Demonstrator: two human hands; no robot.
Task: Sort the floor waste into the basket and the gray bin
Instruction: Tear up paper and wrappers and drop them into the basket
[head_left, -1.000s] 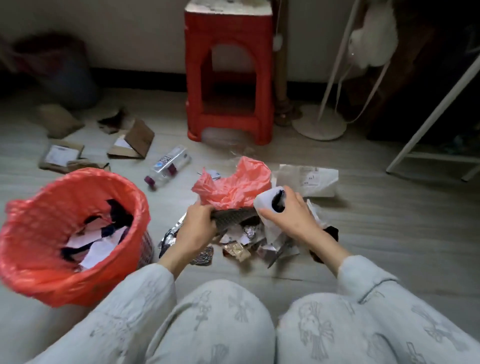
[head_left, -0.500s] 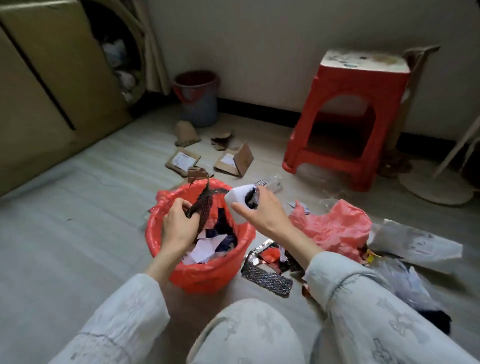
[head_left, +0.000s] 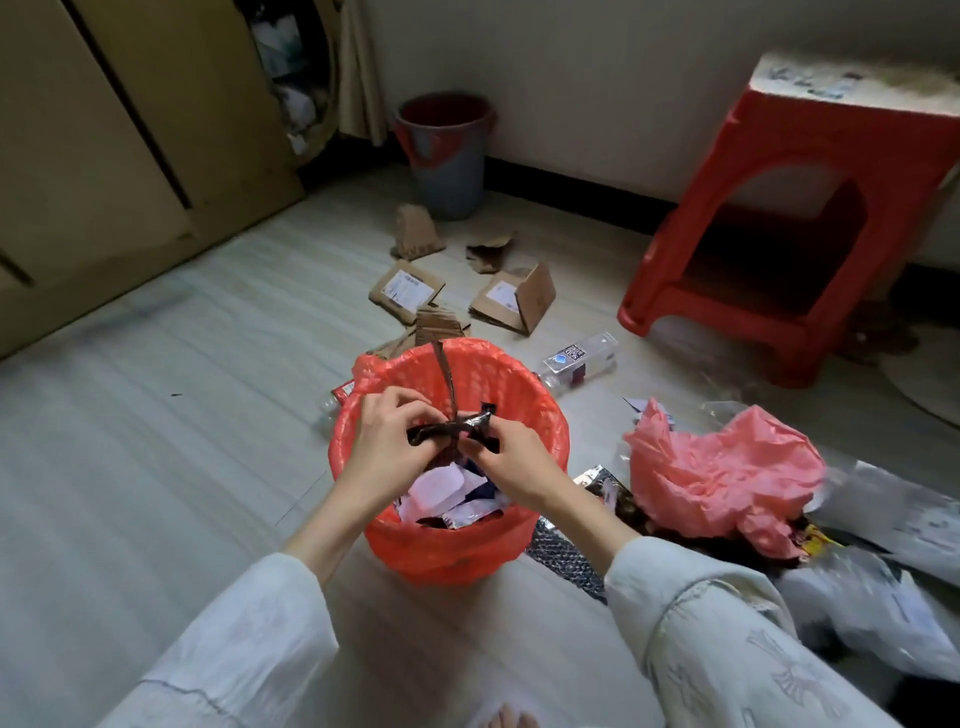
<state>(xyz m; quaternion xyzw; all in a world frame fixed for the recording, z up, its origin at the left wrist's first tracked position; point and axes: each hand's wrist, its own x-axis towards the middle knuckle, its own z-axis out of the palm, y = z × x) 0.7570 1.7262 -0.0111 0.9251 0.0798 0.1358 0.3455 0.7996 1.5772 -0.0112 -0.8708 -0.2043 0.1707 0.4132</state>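
Above the basket (head_left: 540, 410), both hands pinch one dark wrapper (head_left: 451, 429): left hand (head_left: 387, 441) closed on its left end, right hand (head_left: 511, 457) on its right. Beyond their grip stands the gray bin (head_left: 448, 171).

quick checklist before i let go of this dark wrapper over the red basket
1. Both hands on the dark wrapper: left hand and right hand pinch it. Ok.
2. Wrapper over the basket opening: ok.
3. Room inside: papers fill only the lower part. Ok.
4. Red liner folded over the rim: ok.
5. Wrapper's thin strip reaches toward the far rim, may snag: cannot tell.
6. Right bin for this wrapper, versus the gray bin: cannot tell.
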